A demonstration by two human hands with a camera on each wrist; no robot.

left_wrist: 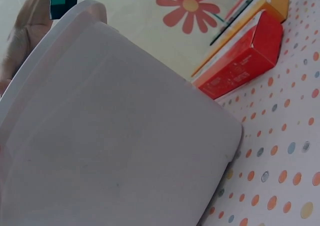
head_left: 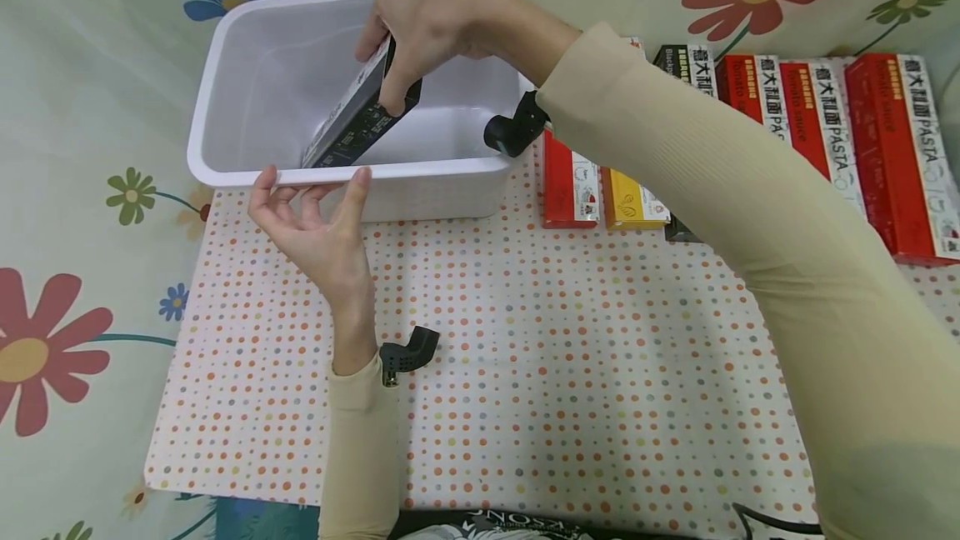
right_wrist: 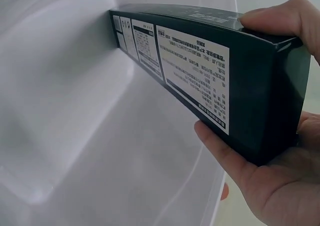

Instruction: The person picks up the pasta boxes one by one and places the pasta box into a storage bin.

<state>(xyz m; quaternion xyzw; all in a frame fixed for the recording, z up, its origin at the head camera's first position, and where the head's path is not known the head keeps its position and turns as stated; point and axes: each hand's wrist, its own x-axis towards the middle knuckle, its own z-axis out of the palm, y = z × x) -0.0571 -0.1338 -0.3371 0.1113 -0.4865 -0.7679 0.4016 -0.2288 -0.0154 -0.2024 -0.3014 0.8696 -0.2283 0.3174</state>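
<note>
In the head view a white plastic tub [head_left: 442,190] stands at the back left of the table. My right hand [head_left: 427,27] reaches over it and grips one end of a black pasta box [head_left: 358,119]. The box slants down into the tub, its far end low by the near left wall. The right wrist view shows the box's dark side [right_wrist: 250,96] with a white printed label, thumb and fingers on opposite faces. My left hand [head_left: 318,236] is at the tub's near rim, fingertips touching it from outside. The tub's outer wall [left_wrist: 115,126] fills much of the left wrist view.
Right of the tub lie a red box [head_left: 566,190], a yellow box [head_left: 633,200] and a black box [head_left: 678,57], partly hidden by my right sleeve. Several red tomato sauce pasta boxes [head_left: 896,157] line up farther right. A dotted cloth [head_left: 570,357] covers the table.
</note>
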